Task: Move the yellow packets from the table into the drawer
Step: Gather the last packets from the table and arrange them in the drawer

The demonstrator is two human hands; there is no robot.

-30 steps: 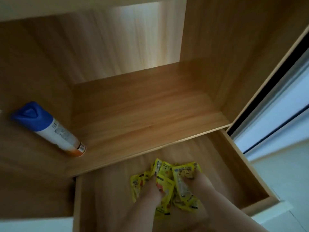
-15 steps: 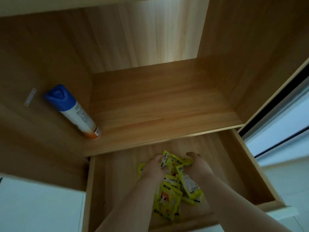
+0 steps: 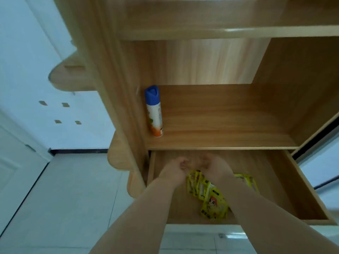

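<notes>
left hand (image 3: pixel 175 168): over the open drawer, fingers curled loosely inward, holding nothing I can see. Sits at 9 o'clock of the right hand, close beside it, not touching.
right hand (image 3: pixel 213 167): above the drawer, fingers curled, looks empty; whether it touches the packets below, can't tell.
yellow packets (image 3: pixel 209 196): loose pile lying on the drawer floor, overlapping each other, running from under the right hand toward 5 o'clock. Right forearm covers part of the pile; a few packet edges show on its far side at 3 o'clock.
drawer (image 3: pixel 302 189): pulled out, wooden, under the shelf. Packets sit mid-drawer; left part of the floor is bare.
shelf (image 3: pixel 229 125): wooden compartment at 12 o'clock of the hands, directly above the drawer.
spray can (image 3: pixel 154 111): blue cap, white and orange body, stands on the shelf at its left end, hard against the side panel; 11 o'clock of the hands.
floor (image 3: pixel 64 198): light tiles, at 9 o'clock of the cabinet.
</notes>
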